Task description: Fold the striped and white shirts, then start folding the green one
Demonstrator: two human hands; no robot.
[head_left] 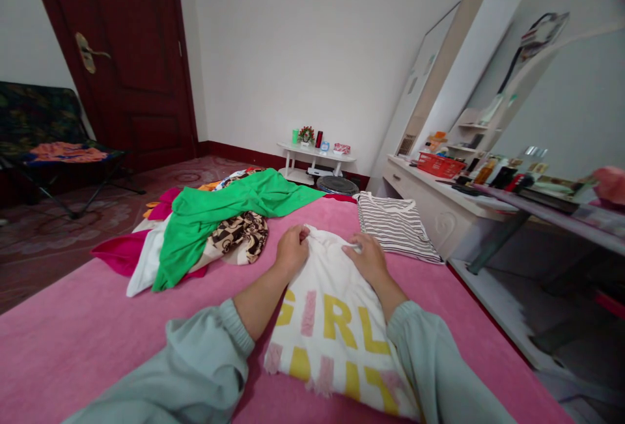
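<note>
A white T-shirt [317, 274] with yellow and pink lettering lies on the pink bedspread [161, 352], its lettered part toward me. My left hand [293, 249] is closed on the shirt's far left edge, with the cloth pinched between thumb and fingers. At the far right edge, my right hand [367, 254] has its thumb and fingers curled around the fabric. Between the two hands the cloth is slightly gathered. Right of my right hand lies a folded striped shirt [395, 225].
A loose heap of clothes with a green garment [229, 199] on top lies left of my hands. Beyond the bed stands a small white table [317, 150]. A dresser with a red basket [440, 165] is at right, a folding chair [43, 124] at far left.
</note>
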